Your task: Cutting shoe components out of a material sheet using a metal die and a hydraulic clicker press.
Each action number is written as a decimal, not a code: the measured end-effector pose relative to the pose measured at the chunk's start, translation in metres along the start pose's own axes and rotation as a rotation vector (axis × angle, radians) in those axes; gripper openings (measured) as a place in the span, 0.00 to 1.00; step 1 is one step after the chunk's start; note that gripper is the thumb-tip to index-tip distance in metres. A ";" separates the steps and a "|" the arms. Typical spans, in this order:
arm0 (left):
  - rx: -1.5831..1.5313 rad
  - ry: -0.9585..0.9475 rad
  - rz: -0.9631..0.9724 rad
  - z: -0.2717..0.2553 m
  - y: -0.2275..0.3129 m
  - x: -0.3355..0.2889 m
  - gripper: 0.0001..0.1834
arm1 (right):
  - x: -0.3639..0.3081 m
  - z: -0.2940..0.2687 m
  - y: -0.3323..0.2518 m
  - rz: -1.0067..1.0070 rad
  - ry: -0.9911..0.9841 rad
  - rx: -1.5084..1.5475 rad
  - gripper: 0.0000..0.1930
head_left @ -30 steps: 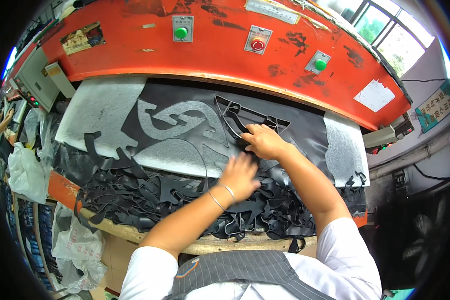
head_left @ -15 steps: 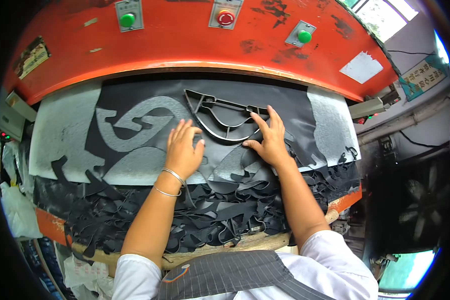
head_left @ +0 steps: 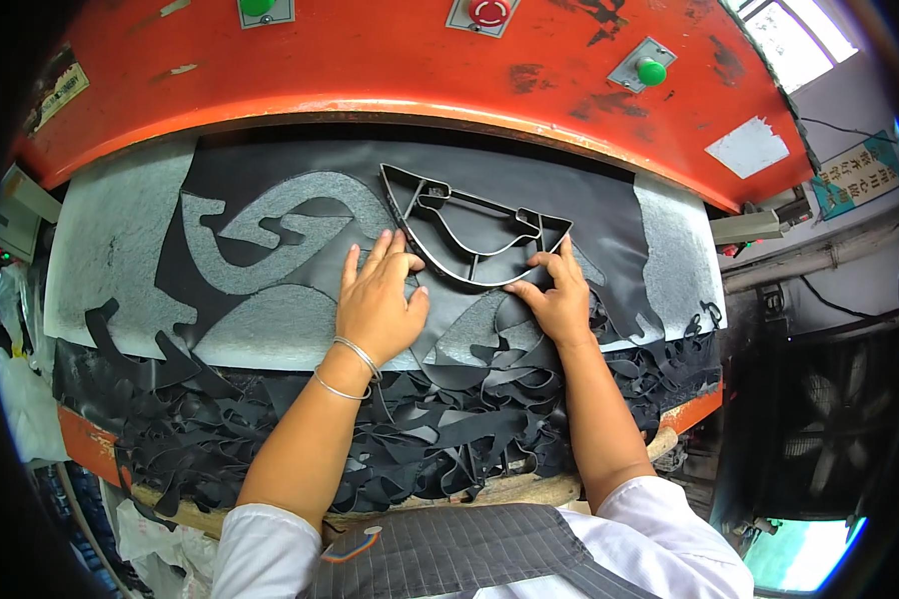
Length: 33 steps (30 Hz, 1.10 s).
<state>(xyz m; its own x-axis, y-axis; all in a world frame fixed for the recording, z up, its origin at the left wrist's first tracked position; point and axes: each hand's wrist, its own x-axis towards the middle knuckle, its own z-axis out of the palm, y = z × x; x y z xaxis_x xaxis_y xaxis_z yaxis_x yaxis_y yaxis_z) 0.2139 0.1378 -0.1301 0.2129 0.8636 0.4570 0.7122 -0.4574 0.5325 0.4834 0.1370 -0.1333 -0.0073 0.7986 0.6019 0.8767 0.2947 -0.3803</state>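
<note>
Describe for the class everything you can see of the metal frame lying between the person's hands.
The metal frame looks like dark grey steel strip on edge, roughly half-moon shaped with pointed ends. Its bowed side faces the person; the far side is straighter, slanting toward the person at the right. Inside run a second curved strip and short struts; black sheet shows through. It lies flat on that sheet. The left hand appears to touch its left curve, the right hand its right end.

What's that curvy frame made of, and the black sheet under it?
The curvy frame looks like metal: thin dark walls with shiny edges. The black sheet may be leather or imitation leather: it's smooth, with a soft sheen; I can't tell which.
</note>
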 end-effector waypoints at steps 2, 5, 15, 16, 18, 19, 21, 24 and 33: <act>-0.008 0.001 0.001 0.001 0.000 -0.001 0.17 | 0.000 0.001 0.000 0.007 -0.005 0.008 0.25; -0.006 0.010 -0.003 0.001 0.001 -0.001 0.17 | 0.000 0.001 0.003 -0.034 -0.018 -0.052 0.27; 0.004 0.087 -0.027 0.007 -0.004 0.002 0.17 | 0.010 -0.003 0.002 -0.058 -0.211 -0.058 0.29; 0.003 0.026 -0.065 0.003 -0.005 0.003 0.17 | 0.016 -0.007 -0.001 -0.006 -0.310 -0.076 0.31; -0.285 0.065 -0.227 -0.012 -0.008 0.009 0.14 | 0.019 -0.024 -0.013 -0.009 -0.322 -0.016 0.40; -0.304 0.132 -0.287 -0.027 -0.011 0.008 0.11 | 0.029 -0.033 -0.016 -0.076 -0.192 0.067 0.39; -0.322 0.289 -0.369 -0.063 -0.019 0.017 0.09 | 0.051 -0.056 -0.023 -0.103 0.053 0.204 0.34; -0.252 0.650 -0.259 -0.119 -0.028 0.040 0.14 | 0.110 -0.072 -0.030 -0.027 0.401 0.271 0.27; 0.195 0.266 -0.198 -0.194 -0.027 0.075 0.15 | 0.179 -0.063 -0.033 0.052 0.486 -0.074 0.29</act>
<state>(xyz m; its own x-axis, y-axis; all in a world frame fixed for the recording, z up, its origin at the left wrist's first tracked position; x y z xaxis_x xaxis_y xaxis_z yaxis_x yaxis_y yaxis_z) 0.0812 0.1738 0.0279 -0.1045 0.8344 0.5412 0.8412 -0.2161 0.4956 0.4836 0.2376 0.0309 0.2472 0.4688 0.8480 0.9017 0.2091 -0.3784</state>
